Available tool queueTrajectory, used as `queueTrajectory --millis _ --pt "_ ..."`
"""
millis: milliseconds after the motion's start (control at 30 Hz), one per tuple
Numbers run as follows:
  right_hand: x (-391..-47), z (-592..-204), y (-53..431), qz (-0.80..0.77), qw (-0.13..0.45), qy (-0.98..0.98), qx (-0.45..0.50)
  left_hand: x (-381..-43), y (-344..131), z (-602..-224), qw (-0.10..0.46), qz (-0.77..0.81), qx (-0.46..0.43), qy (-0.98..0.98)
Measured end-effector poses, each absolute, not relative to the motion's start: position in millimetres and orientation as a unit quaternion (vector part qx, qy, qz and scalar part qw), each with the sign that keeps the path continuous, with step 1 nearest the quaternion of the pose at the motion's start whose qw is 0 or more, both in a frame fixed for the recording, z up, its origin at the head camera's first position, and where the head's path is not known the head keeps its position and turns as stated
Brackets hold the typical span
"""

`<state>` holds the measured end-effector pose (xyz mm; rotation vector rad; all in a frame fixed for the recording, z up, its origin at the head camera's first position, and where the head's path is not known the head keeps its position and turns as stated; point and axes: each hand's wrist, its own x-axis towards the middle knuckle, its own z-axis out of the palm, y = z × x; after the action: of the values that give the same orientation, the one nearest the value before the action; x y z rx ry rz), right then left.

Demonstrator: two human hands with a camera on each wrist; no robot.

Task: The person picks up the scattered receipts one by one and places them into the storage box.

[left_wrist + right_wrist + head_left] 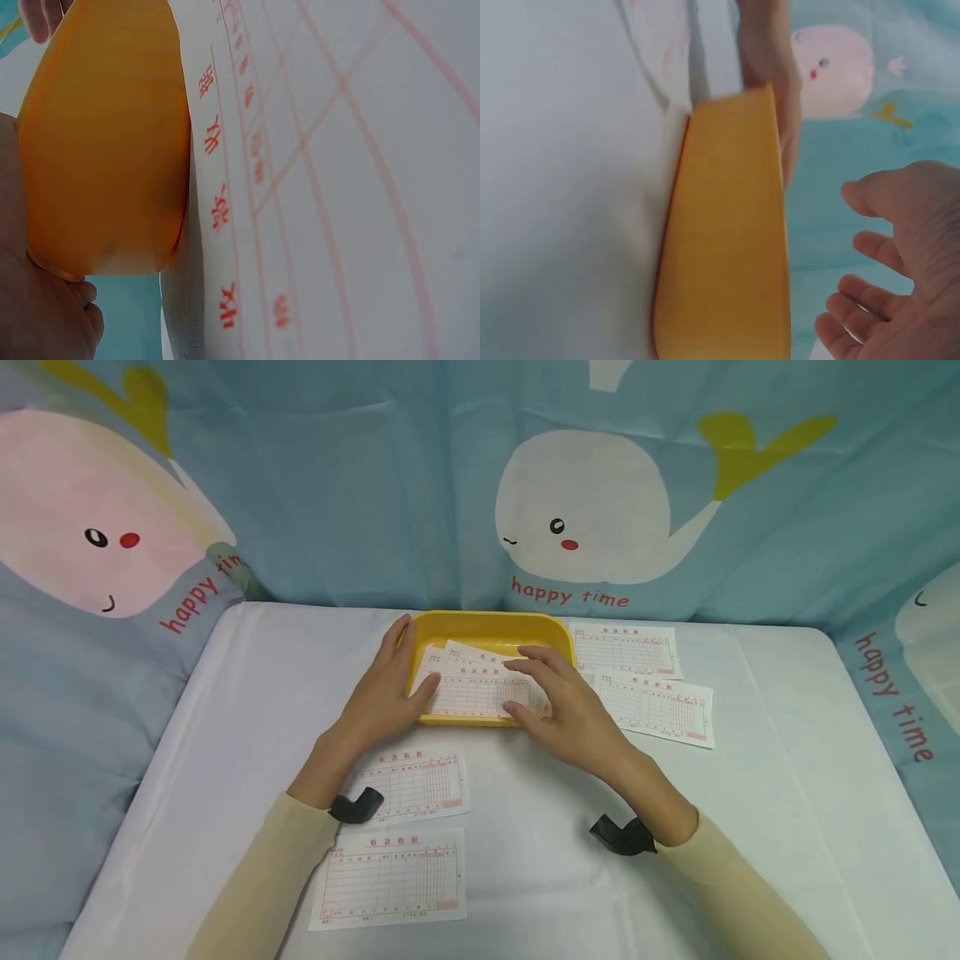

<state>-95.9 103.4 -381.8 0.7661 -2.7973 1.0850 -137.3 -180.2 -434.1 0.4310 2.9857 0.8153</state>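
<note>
From the head view, slips (480, 695) lie in the yellow tray (487, 625); brushing fingers could scatter them. At left wrist, the left hand (51, 313) touches the tray, gripping or not we cannot tell; withdrawing, it might drag the loose slip (360, 195). At right wrist, the right hand (934, 262) is released.

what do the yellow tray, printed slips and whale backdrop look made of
The yellow tray looks like moulded plastic, smooth, slightly glossy: even colour, rounded corners. The printed slips look like thin matte paper, flat with crisp edges. The whale backdrop seems fabric, fibre unclear, from its soft folds.
</note>
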Motion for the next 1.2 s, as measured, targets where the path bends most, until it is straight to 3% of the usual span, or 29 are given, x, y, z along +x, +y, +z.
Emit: queueTrajectory --millis 300,867,1200 --pt "-59 -381 82 0.368 0.045 -0.882 0.289 -139 -181 -432 -0.007 0.259 0.146 0.955" --pt "7 -433 50 0.36 -0.031 -0.885 0.293 -136 -182 -436 -0.002 0.268 0.148 0.952" --pt "38 -447 34 0.302 -0.022 -0.901 0.312 -136 -182 -435 -0.007 0.263 0.148 0.953"
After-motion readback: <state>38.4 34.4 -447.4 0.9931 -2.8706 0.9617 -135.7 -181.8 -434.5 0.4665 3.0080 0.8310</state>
